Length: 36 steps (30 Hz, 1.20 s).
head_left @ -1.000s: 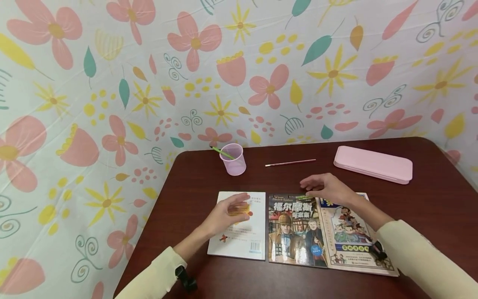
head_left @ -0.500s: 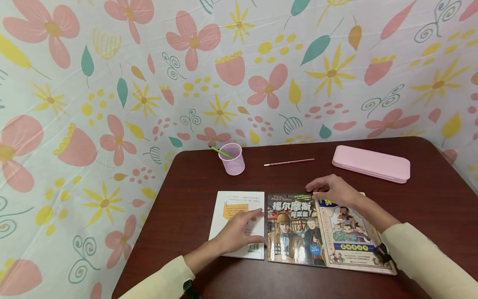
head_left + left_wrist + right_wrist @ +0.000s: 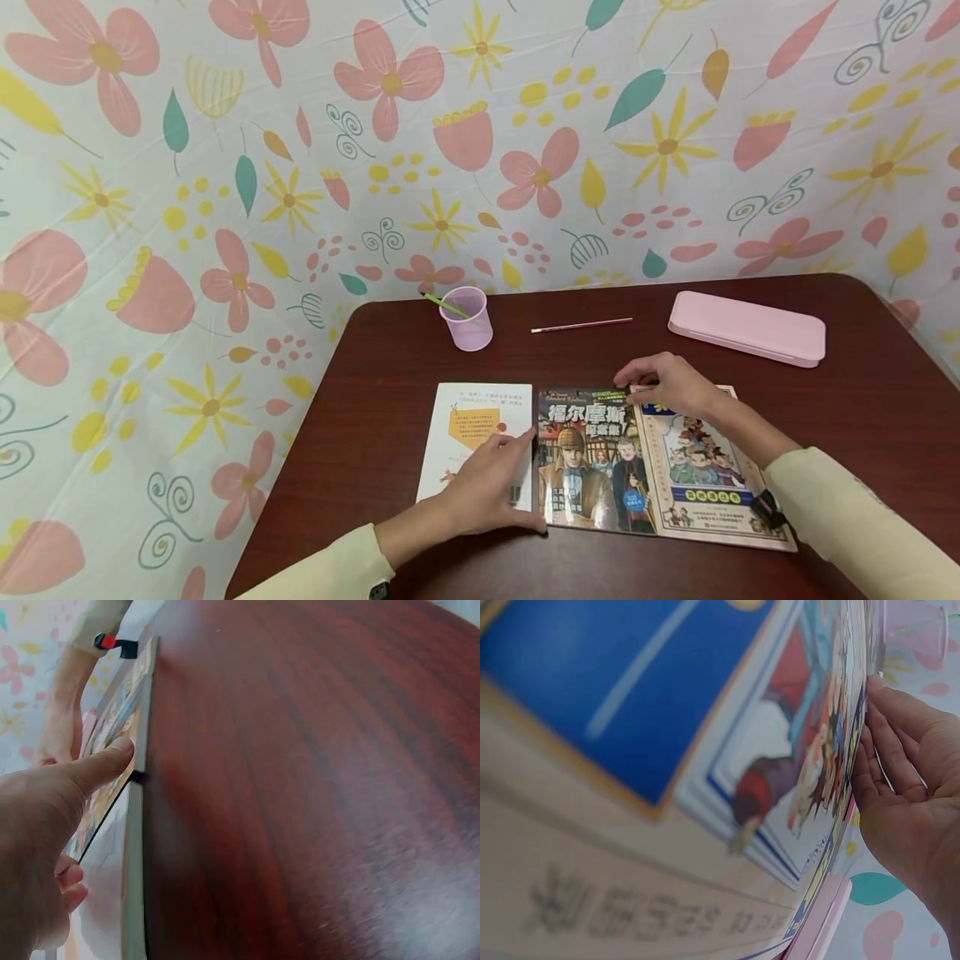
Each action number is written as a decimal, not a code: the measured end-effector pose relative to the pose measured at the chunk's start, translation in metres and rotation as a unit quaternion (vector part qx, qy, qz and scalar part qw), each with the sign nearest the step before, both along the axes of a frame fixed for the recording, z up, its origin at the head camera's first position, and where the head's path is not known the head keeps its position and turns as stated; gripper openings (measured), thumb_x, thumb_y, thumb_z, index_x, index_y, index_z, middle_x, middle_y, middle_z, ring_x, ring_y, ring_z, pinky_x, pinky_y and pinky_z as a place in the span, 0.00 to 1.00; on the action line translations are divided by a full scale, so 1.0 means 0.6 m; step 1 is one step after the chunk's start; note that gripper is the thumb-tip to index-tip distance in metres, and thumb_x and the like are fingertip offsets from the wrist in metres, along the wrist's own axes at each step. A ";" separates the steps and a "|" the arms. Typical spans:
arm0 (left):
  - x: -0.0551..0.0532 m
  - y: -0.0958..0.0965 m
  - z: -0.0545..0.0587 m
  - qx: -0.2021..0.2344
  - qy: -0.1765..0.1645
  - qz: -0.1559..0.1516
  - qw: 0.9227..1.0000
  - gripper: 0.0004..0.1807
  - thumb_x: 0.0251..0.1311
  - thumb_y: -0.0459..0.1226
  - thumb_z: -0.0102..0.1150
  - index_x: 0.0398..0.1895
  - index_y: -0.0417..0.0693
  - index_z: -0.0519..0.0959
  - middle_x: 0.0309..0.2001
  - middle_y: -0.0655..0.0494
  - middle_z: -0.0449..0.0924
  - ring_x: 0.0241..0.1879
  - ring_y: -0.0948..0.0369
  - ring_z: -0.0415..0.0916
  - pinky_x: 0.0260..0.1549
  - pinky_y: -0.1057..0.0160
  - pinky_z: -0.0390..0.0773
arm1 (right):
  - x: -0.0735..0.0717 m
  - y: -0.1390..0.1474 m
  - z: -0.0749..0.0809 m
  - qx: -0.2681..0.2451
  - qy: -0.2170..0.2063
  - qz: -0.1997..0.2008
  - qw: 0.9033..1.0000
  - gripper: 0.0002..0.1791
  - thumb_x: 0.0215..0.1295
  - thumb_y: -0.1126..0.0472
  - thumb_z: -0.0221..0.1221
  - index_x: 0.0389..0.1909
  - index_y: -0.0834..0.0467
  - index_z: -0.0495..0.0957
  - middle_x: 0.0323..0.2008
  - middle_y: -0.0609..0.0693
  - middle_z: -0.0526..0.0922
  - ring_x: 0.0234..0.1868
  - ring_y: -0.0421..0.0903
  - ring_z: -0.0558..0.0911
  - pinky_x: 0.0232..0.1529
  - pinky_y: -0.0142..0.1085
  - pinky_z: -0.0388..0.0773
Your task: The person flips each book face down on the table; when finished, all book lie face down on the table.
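Note:
Three paperback books lie side by side. A white one (image 3: 468, 425), back cover up, is on the left, with the detective comic book (image 3: 573, 479) in the middle. At the right is a cream and blue book (image 3: 708, 467). My left hand (image 3: 480, 492) lies across the white book. Its thumb (image 3: 116, 754) is at the comic's lower left corner and its forefinger at the comic's left edge. My right hand (image 3: 675, 387) has its fingers at the comic's upper right corner; in the right wrist view they (image 3: 896, 757) are extended along the books' far edge.
A pink mesh pen cup (image 3: 472, 329) holding a green pencil (image 3: 446, 307) stands at the back of the dark wooden table (image 3: 375, 400). Right of it lies a red pencil (image 3: 581, 326), then a pink pencil case (image 3: 750, 327). Flowered cloth (image 3: 465, 150) hangs behind.
My left hand has moved right and toward me, from over the white book to the comic's left edge. My right hand has shifted slightly right and down to the comic's upper corner.

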<state>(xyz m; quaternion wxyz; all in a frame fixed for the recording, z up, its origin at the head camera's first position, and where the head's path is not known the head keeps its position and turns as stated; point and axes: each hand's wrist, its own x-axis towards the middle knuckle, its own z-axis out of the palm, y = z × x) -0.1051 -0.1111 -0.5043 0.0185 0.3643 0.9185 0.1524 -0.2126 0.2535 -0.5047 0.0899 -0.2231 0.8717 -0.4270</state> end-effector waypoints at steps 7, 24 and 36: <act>0.010 0.004 -0.020 0.002 0.047 -0.006 0.999 0.75 0.41 0.72 0.78 0.85 0.41 0.54 0.63 0.60 0.83 0.67 0.58 0.68 0.67 0.57 0.70 | -0.002 0.000 0.001 -0.001 -0.001 -0.005 1.000 0.14 0.67 0.69 0.71 0.53 0.61 0.87 0.48 0.55 0.88 0.47 0.54 0.86 0.40 0.36 0.85; 0.017 -0.007 -0.031 0.162 -0.084 -0.002 0.983 0.62 0.60 0.56 0.78 0.87 0.47 0.49 0.74 0.51 0.71 0.65 0.59 0.76 0.62 0.59 0.78 | 0.000 -0.001 -0.001 0.004 0.003 -0.003 1.000 0.14 0.68 0.68 0.71 0.53 0.61 0.87 0.49 0.55 0.88 0.49 0.55 0.85 0.42 0.38 0.85; 0.016 -0.015 -0.039 0.225 -0.081 -0.025 0.971 0.55 0.62 0.49 0.77 0.85 0.45 0.55 0.70 0.48 0.75 0.57 0.62 0.82 0.57 0.69 0.80 | -0.005 0.002 -0.001 0.000 -0.009 0.017 1.000 0.15 0.69 0.68 0.69 0.55 0.62 0.86 0.51 0.55 0.88 0.49 0.54 0.85 0.43 0.36 0.85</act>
